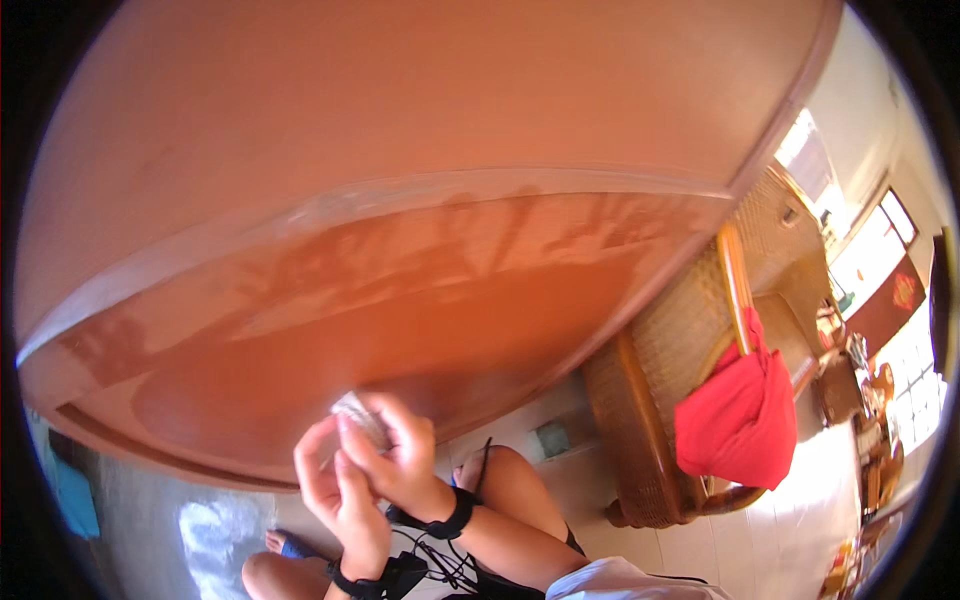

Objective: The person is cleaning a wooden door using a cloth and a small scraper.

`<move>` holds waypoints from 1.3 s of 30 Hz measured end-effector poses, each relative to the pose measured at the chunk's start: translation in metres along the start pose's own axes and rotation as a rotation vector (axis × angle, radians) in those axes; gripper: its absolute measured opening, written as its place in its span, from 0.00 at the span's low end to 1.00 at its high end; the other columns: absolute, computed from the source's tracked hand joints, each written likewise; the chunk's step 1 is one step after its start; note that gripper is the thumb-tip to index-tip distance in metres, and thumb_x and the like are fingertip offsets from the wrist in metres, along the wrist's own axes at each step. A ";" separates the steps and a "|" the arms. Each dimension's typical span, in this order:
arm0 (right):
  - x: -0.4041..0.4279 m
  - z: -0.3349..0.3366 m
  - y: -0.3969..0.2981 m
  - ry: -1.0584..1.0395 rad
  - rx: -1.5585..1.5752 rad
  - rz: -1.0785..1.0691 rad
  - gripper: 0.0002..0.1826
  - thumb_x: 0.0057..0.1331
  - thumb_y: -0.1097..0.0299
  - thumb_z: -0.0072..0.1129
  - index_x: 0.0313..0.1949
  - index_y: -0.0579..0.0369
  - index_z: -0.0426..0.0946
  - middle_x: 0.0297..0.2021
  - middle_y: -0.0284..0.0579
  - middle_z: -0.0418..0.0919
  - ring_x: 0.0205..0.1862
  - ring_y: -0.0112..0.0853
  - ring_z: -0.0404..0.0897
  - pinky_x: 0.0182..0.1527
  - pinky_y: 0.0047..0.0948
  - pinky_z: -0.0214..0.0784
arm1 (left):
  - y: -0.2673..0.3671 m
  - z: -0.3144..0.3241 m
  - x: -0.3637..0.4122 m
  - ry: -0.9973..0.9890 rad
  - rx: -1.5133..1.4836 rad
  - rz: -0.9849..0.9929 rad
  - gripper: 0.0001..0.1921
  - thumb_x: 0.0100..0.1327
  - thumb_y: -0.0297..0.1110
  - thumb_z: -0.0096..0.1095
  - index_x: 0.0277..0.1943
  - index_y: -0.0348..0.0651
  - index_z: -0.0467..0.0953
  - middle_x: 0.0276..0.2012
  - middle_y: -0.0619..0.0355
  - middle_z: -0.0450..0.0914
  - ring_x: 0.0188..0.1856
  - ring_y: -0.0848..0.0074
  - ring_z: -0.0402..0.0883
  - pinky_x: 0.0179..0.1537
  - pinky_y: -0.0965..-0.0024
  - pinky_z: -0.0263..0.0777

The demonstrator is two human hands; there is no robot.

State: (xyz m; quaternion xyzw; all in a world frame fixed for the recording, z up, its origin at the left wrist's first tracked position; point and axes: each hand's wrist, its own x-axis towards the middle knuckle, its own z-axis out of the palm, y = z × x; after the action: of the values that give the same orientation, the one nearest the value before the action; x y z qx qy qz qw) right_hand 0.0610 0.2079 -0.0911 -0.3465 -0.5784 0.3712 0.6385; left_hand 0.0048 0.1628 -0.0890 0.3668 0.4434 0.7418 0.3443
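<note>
My right hand (409, 457) pinches a small whitish-grey crumpled piece (367, 424), possibly folded paper or cloth, between thumb and fingers. Close against it, my left hand (345, 487) has curled fingers near the piece's left side; whether they grip it is hard to tell. Both wrists wear black bands. Just beyond the hands rises a large orange-brown panel (465, 322) with a raised edge. Darker, uneven patches mark its lower part, under a pale band (450, 184) that runs across it.
On the right stands a woven wicker chair (660, 360) with a red cloth bag (739, 420) hanging from it. Black cables (442, 562) lie between my bent legs. A turquoise object (71, 487) is at the far left. Pale tiles (720, 540) cover the floor on the right.
</note>
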 end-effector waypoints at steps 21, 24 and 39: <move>0.002 -0.002 0.004 -0.011 0.072 0.039 0.09 0.67 0.72 0.59 0.44 0.62 0.74 0.30 0.36 0.80 0.30 0.15 0.73 0.31 0.18 0.67 | 0.002 0.005 0.002 0.017 0.039 0.002 0.13 0.70 0.28 0.49 0.56 0.39 0.70 0.35 0.61 0.79 0.24 0.90 0.68 0.20 0.85 0.56; 0.003 0.000 0.004 -0.015 0.084 0.035 0.09 0.68 0.72 0.58 0.44 0.62 0.74 0.29 0.36 0.79 0.30 0.16 0.73 0.32 0.18 0.67 | 0.000 0.003 0.003 0.014 0.026 -0.004 0.13 0.70 0.29 0.48 0.56 0.39 0.70 0.34 0.62 0.78 0.24 0.90 0.68 0.20 0.85 0.56; -0.002 -0.002 0.005 -0.004 0.127 0.022 0.08 0.66 0.73 0.59 0.42 0.62 0.74 0.30 0.38 0.81 0.30 0.18 0.75 0.32 0.20 0.68 | -0.002 -0.001 -0.001 -0.024 0.059 -0.004 0.13 0.71 0.30 0.47 0.56 0.37 0.68 0.42 0.56 0.79 0.36 0.81 0.77 0.35 0.81 0.69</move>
State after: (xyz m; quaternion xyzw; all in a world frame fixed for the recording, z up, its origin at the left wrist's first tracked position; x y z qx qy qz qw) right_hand 0.0623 0.2084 -0.0966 -0.3110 -0.5512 0.4149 0.6537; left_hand 0.0044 0.1626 -0.0918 0.3846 0.4616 0.7234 0.3402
